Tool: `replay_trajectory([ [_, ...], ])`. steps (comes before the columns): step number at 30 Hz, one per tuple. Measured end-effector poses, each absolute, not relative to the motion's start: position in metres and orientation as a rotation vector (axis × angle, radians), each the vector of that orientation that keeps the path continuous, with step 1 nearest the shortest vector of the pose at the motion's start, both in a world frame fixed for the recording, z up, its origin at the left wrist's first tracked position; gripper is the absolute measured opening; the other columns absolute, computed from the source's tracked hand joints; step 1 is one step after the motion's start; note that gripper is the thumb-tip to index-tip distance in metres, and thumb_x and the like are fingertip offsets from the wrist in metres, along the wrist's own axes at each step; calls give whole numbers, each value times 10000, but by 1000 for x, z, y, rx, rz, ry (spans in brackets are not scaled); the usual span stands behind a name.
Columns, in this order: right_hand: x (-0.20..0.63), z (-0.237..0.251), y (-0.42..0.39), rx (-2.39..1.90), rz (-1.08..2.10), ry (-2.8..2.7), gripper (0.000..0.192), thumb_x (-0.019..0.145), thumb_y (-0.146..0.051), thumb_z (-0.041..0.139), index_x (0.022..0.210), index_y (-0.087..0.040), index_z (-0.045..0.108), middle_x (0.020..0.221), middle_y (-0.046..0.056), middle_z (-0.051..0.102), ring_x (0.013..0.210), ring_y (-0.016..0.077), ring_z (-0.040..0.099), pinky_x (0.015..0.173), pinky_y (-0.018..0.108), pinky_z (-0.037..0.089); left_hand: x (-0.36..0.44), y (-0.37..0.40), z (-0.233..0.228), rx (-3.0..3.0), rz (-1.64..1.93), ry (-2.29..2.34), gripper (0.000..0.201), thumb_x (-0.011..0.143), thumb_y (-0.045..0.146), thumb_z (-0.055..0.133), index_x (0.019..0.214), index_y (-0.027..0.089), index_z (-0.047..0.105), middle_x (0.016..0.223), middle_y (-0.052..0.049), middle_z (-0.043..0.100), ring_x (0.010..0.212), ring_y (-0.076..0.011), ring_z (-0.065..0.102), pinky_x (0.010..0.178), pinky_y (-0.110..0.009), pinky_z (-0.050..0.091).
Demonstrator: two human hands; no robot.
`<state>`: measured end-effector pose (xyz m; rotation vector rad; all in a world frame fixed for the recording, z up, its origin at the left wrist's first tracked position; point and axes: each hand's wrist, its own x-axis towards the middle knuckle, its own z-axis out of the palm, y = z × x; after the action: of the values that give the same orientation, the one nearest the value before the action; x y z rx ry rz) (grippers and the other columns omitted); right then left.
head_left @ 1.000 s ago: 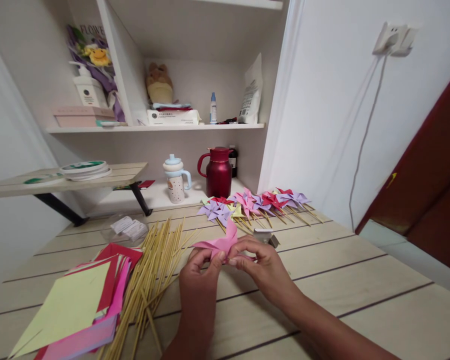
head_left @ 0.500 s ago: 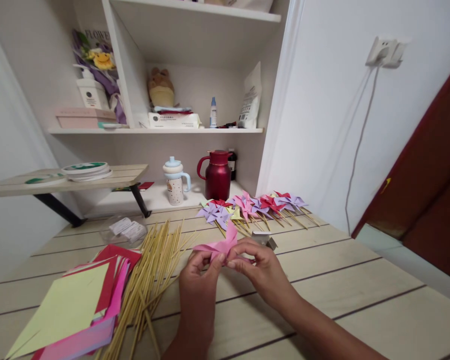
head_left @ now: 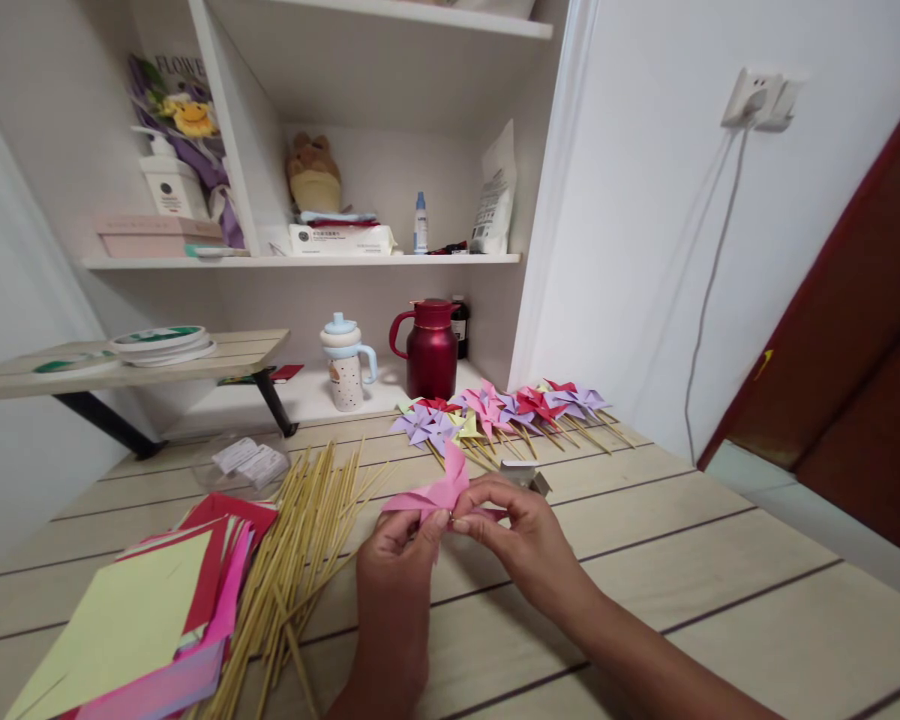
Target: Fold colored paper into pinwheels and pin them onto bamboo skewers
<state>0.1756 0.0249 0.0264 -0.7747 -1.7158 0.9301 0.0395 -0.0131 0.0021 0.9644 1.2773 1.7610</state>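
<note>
A pink paper pinwheel (head_left: pixel 444 488) is held up over the table between my two hands. My left hand (head_left: pixel 405 545) pinches its near side with thumb and fingers. My right hand (head_left: pixel 506 520) grips at its centre, where a tiny metallic bit shows between the fingertips; what it is I cannot make out. No stick shows on this pinwheel. Just behind my right hand lies a small open grey box (head_left: pixel 521 473). To the left of my hands is a loose heap of thin wooden sticks (head_left: pixel 292 560).
Finished pinwheels on sticks (head_left: pixel 487 410) lie in a row at the back. Coloured paper sheets (head_left: pixel 120 620) are stacked front left. A clear container (head_left: pixel 240 462), a spotted cup (head_left: pixel 346 375) and a red jug (head_left: pixel 431 350) stand behind. A raised wooden shelf (head_left: pixel 255 348) juts in at left.
Both hands stay almost in place on the pink pinwheel, which has tipped slightly. A small metallic glint now shows at my fingertips. The whole view has shifted a little.
</note>
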Motion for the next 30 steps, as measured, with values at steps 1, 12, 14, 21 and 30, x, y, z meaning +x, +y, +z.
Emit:
replay_trajectory([
  [1, 175, 27, 25, -788, 938, -1712, 89, 794, -271, 722, 716, -227, 720, 765, 9, 686, 808, 201, 608, 743, 305, 463, 40, -13, 2, 962, 1762, 1275, 187, 681, 352, 766, 643, 174, 720, 642, 11, 638, 614, -135, 535, 594, -232, 416],
  [12, 171, 30, 20, -845, 1074, -1576, 104, 739, -289, 756, 709, -210, 697, 735, -10, 701, 734, 175, 625, 703, 278, 478, 43, -13, 0, 943, 1806, 1321, 187, 674, 363, 772, 687, 180, 743, 702, -5, 680, 684, -168, 607, 638, -252, 457],
  [14, 170, 29, 20, -851, 1068, -1561, 105, 739, -285, 761, 704, -209, 697, 726, -13, 699, 731, 173, 615, 713, 280, 469, 42, -13, 1, 964, 1826, 1355, 181, 670, 362, 771, 662, 185, 736, 670, 4, 661, 663, -167, 602, 616, -250, 449],
  [21, 169, 26, 20, -789, 1163, -1481, 135, 723, -299, 785, 722, -202, 691, 731, -5, 687, 728, 173, 603, 703, 288, 469, 44, -16, 3, 1010, 1879, 1428, 183, 657, 370, 789, 699, 196, 756, 630, 4, 649, 659, -179, 595, 637, -273, 452],
  [30, 164, 26, 17, -754, 1143, -1325, 337, 664, -284, 834, 722, -218, 509, 692, -50, 524, 635, 124, 502, 555, 233, 421, 46, -19, 6, 1043, 1850, 1420, 179, 706, 367, 757, 726, 189, 754, 764, -26, 697, 757, -200, 626, 692, -282, 465],
])
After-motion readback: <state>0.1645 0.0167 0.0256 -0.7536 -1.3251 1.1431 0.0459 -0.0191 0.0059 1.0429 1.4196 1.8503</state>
